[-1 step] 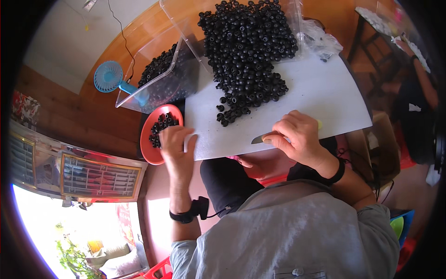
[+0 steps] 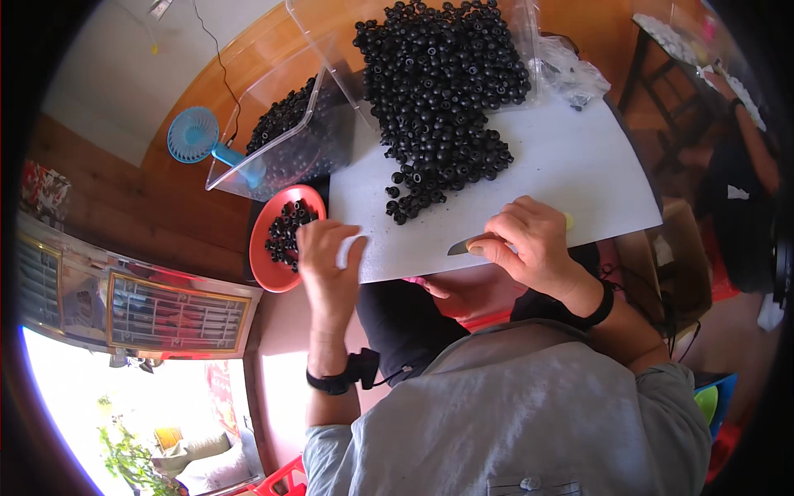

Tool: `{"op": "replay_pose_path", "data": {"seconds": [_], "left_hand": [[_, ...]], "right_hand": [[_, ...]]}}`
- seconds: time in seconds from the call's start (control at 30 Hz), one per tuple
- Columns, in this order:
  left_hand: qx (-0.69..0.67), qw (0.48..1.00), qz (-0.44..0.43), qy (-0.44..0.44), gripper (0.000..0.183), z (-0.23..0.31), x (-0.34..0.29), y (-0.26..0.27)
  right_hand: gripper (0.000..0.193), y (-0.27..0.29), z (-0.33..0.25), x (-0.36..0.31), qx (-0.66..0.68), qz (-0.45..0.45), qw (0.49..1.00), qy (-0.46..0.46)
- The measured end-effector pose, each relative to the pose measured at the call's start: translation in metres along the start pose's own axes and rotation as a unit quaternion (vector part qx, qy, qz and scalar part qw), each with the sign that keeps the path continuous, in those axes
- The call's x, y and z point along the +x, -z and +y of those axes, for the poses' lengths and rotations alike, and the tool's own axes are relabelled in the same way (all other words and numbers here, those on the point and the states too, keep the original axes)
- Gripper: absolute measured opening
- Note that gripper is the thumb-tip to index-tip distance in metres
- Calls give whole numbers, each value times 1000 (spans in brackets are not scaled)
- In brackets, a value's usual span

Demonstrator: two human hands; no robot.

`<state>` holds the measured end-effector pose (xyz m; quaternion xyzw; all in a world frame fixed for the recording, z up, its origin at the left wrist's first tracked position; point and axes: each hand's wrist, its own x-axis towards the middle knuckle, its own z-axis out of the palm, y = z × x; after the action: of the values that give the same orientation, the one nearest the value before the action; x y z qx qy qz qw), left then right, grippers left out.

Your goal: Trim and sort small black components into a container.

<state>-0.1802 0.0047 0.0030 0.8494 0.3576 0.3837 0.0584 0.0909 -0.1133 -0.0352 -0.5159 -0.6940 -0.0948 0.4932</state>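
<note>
A knife (image 2: 457,248) is gripped in my right hand (image 2: 525,240) over the front right of the white board (image 2: 571,165). Its short blade points left, and a bit of yellow shows behind the hand. My left hand (image 2: 327,256) hovers at the board's left front edge, beside the red oval bowl (image 2: 263,266). Its thumb stands apart from the fingers, and nothing shows between them. Small black ring-like parts (image 2: 284,236) lie in the bowl. A large heap of round black hollow parts (image 2: 442,83) spreads across the far half of the board, trailing toward me.
Beyond the bowl stands a clear plastic bin (image 2: 306,124) with more black parts. A blue fan (image 2: 193,135) is at its left. A clear plastic bag (image 2: 571,70) lies at the far right. Another person's arm (image 2: 748,136) shows at the right, near a cardboard box (image 2: 685,256).
My left hand has shifted a little to the right, away from the bowl toward the board. My right hand and the knife have stayed in place.
</note>
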Motion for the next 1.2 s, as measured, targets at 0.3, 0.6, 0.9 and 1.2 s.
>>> {"op": "replay_pose_path", "data": {"seconds": [0.3, 0.6, 0.9, 1.2], "left_hand": [[3, 998, -43, -39, 19, 13, 13, -47], [-86, 993, -78, -34, 22, 16, 11, -39], [1, 996, -44, -75, 22, 30, 8, -52], [-126, 992, -10, -22, 18, 38, -1, -41]], "right_hand": [[28, 2, -3, 0, -5, -6, 1000, 6], [29, 1, 1, -2, -16, 7, 1000, 22], [11, 11, 6, 6, -202, -3, 979, 28], [16, 43, 15, -1, -149, -59, 987, -2]]}}
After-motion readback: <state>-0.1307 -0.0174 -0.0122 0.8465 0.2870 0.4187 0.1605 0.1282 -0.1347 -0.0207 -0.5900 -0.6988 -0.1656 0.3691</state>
